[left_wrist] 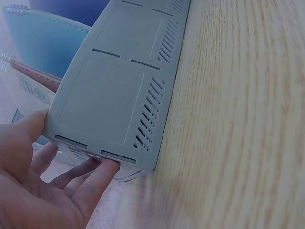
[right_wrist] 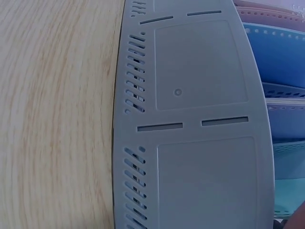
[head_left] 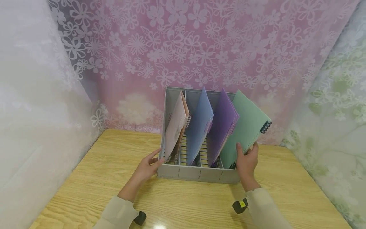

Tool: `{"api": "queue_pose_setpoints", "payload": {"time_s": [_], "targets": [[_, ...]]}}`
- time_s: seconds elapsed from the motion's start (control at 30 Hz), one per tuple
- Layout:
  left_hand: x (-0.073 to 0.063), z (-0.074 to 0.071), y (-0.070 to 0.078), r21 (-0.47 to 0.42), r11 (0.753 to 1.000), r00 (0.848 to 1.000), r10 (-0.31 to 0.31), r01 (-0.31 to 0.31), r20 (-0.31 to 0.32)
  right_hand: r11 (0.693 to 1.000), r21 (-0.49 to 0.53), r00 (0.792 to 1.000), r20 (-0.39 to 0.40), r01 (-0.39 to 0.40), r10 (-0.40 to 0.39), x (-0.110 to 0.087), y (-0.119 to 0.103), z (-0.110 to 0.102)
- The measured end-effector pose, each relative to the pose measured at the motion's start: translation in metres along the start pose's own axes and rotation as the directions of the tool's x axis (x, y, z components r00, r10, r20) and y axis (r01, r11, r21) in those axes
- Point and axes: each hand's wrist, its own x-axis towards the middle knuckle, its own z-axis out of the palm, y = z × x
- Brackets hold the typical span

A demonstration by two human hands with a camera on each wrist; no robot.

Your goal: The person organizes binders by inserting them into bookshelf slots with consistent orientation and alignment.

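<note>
A grey desktop file organizer point(head_left: 197, 173) stands on the table, divided into upright slots. From left to right it holds a pale pink spiral notebook point(head_left: 175, 127), a blue one point(head_left: 198, 124), a purple one point(head_left: 221, 124) and a mint green one point(head_left: 246, 117) with black rings. My left hand point(head_left: 147, 167) grips the organizer's front left corner, thumb at the top edge and fingers against the side, as the left wrist view also shows. My right hand point(head_left: 247, 162) holds the organizer's right side, thumb beside the green notebook; its fingers are partly hidden.
The wooden table point(head_left: 183, 203) extends in front of the organizer and to both sides. A pink floral curtain point(head_left: 183, 47) hangs close behind it. Pale curtains stand at the left and right. A black wrist device point(head_left: 239, 206) sits by the right sleeve.
</note>
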Motion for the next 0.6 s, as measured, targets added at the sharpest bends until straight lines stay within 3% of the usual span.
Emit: {"api": "queue_pose_setpoints", "payload": {"time_s": [0.37, 0.6], "targets": [[0.0, 0.0, 0.002, 0.006, 1.0, 1.0, 0.008, -0.008, 0.012, 0.999, 0.037, 0.998, 0.068, -0.009, 0.007, -0.002, 0.0, -0.008], [0.0, 0.0, 0.001, 0.041, 0.999, 1.0, 0.02, -0.02, 0.002, 0.998, -0.057, 0.981, 0.192, 0.003, 0.008, -0.003, 0.01, -0.022]]}}
